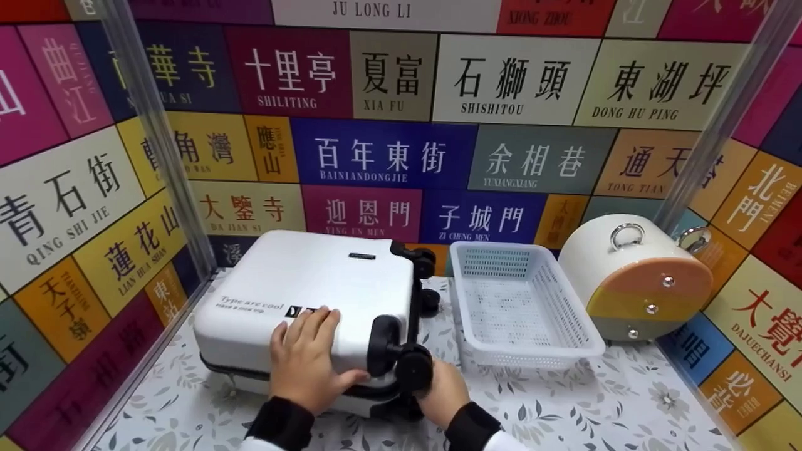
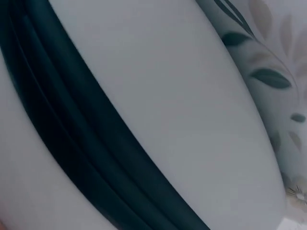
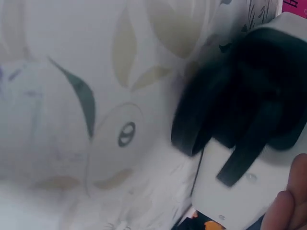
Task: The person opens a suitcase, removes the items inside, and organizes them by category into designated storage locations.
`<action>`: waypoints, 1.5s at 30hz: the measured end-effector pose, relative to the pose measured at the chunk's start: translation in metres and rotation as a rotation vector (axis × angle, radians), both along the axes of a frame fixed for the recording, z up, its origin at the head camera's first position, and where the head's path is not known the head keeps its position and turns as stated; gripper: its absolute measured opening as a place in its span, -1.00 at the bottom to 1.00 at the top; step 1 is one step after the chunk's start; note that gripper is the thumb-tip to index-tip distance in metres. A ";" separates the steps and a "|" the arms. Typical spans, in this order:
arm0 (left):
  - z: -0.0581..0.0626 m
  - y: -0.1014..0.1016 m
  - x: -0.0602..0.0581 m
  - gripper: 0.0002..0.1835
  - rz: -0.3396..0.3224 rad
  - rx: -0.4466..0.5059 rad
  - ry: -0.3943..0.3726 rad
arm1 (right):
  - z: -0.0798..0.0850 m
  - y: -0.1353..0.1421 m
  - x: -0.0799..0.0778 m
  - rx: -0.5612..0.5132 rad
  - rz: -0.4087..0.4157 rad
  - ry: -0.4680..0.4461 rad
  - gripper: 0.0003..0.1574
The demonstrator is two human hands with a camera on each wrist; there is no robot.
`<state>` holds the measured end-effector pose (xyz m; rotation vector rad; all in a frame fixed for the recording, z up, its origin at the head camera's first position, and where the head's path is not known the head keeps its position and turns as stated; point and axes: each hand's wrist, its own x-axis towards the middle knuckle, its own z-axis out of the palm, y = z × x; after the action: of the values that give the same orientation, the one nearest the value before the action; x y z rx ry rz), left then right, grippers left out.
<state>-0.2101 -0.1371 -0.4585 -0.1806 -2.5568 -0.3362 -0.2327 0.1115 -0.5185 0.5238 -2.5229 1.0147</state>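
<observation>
A small white suitcase [image 1: 338, 269] lies flat, its black wheels toward the right; printed lettering and a small dark label mark its upper face. My left hand [image 1: 304, 354] rests on the shell near the front corner, fingers extended and thumb pointing toward the wheel bracket. The left wrist view is filled by the white shell and its dark seam band [image 2: 96, 124]. At the wheeled end, my right hand [image 1: 443, 389] is beside the nearest wheel [image 1: 415, 369], which hides its fingertips. Fingers [image 3: 298, 187] show beside the white shell in the right wrist view, below blurred dark wheels.
A white perforated plastic basket [image 1: 589, 347] stands to the right of the suitcase. Beyond it is a rounded white box [image 1: 589, 257] with a striped front, knobs and metal rings. Leaf-patterned covering [image 1: 626, 407] lies underneath; sign-printed panels [image 1: 382, 153] enclose the back and sides.
</observation>
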 end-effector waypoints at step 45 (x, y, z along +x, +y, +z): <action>0.011 -0.030 0.010 0.36 0.218 -0.025 -0.062 | 0.004 0.001 0.008 -0.043 -0.099 -0.067 -0.82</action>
<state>-0.2003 -0.1668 -0.4476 0.1008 -2.6115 -0.2289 -0.2251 0.1126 -0.5141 0.3540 -2.5516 1.0630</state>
